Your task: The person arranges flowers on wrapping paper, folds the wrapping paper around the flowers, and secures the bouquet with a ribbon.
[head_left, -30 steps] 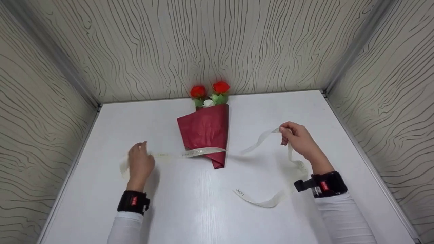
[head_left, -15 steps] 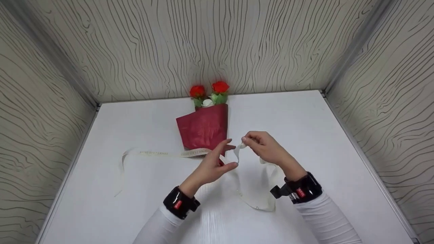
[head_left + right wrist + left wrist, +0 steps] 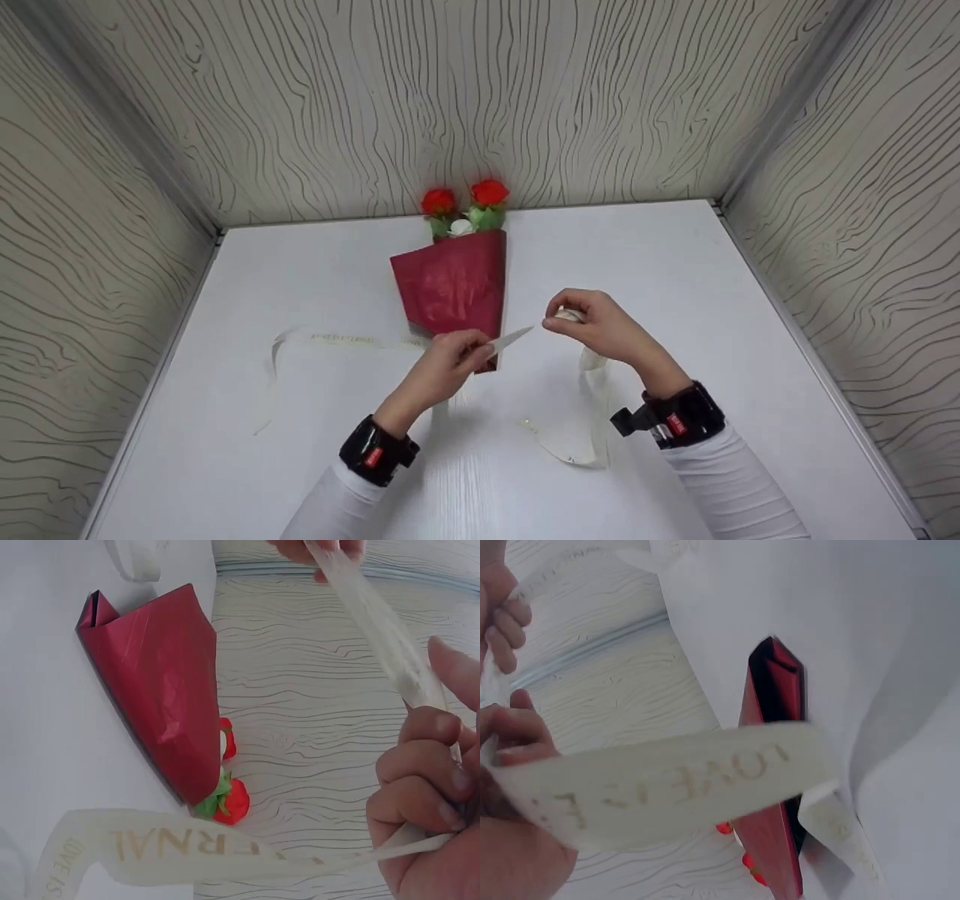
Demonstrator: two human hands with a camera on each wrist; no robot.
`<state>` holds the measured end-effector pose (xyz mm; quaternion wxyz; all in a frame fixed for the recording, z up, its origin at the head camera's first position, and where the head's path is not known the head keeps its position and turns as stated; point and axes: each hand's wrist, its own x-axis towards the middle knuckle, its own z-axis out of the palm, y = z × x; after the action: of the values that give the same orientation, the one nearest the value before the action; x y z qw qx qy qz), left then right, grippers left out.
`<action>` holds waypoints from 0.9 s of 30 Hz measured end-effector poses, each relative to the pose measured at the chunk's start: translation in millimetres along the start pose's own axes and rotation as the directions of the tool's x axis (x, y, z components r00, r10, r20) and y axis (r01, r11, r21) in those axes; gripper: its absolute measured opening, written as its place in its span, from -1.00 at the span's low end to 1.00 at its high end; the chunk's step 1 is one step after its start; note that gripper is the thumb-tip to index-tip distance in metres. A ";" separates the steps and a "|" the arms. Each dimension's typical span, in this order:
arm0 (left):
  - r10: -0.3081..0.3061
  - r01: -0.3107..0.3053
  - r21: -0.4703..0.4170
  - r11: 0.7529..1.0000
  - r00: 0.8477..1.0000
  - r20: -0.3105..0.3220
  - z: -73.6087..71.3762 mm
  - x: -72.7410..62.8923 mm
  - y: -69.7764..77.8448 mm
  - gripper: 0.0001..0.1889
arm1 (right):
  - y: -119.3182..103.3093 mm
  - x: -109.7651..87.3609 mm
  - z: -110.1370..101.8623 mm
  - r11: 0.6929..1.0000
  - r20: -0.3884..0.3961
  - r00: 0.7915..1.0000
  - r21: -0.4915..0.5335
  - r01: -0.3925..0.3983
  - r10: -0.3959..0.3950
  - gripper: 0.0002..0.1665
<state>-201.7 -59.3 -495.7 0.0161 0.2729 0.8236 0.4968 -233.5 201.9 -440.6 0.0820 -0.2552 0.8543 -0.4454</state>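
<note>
A bouquet in dark red wrapping paper (image 3: pixel 454 289) lies on the white table, red roses (image 3: pixel 490 193) and a white one at its top. A cream ribbon (image 3: pixel 512 340) with printed lettering runs by the wrapping's lower end. My left hand (image 3: pixel 442 367) pinches it there, over the lower end of the bouquet. To the right, my right hand (image 3: pixel 600 326) holds the same ribbon, its fingers curled round it in the right wrist view. Between both hands a stretch of ribbon (image 3: pixel 375 619) is drawn out. Part of the ribbon is hidden behind my left hand.
One ribbon tail (image 3: pixel 341 339) lies leftward across the table (image 3: pixel 225 300). The other loops down below my right hand. Wood-grain patterned panels (image 3: pixel 480 97) stand behind the table and at both sides.
My left hand let go of the ribbon's left part and came across to the middle, fingers spread, and now pinches the ribbon. The right hand moved left towards it, still holding the ribbon.
</note>
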 end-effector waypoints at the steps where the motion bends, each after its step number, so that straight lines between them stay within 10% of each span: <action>1: -0.014 0.014 0.016 1.000 1.000 -0.002 -5.1 -1.3 -1.4 -0.90 | 2.1 -1.4 -1.5 1.000 0.023 1.000 0.006 -0.007 0.007 -0.74; 7: -0.098 0.100 0.039 0.994 0.994 -0.045 -31.9 -7.9 -9.5 -0.74 | 13.0 -9.5 -6.7 0.999 0.126 0.991 0.000 -0.034 0.034 -0.79; 15: -0.135 0.132 -0.025 0.991 0.973 -0.185 -70.9 -17.3 3.9 -0.71 | 25.0 -20.5 -25.9 0.999 0.062 0.997 -0.014 -0.048 0.049 -0.82; 19: -0.166 0.158 -0.051 0.986 0.947 -0.277 -94.4 -24.2 18.1 -0.73 | 34.7 -26.4 -40.5 0.995 -0.002 0.997 -0.054 -0.079 0.079 -0.83; 27: -0.238 0.288 0.051 0.956 0.869 -0.435 -153.7 -42.2 -30.5 -0.59 | 65.2 -47.4 -84.8 0.979 -0.142 0.970 -0.007 -0.202 0.199 -0.73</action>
<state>-224.8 -214.3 -453.4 -0.1111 0.0441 0.8638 0.4894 -247.7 317.8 -447.1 0.0634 -0.1364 0.8841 -0.4425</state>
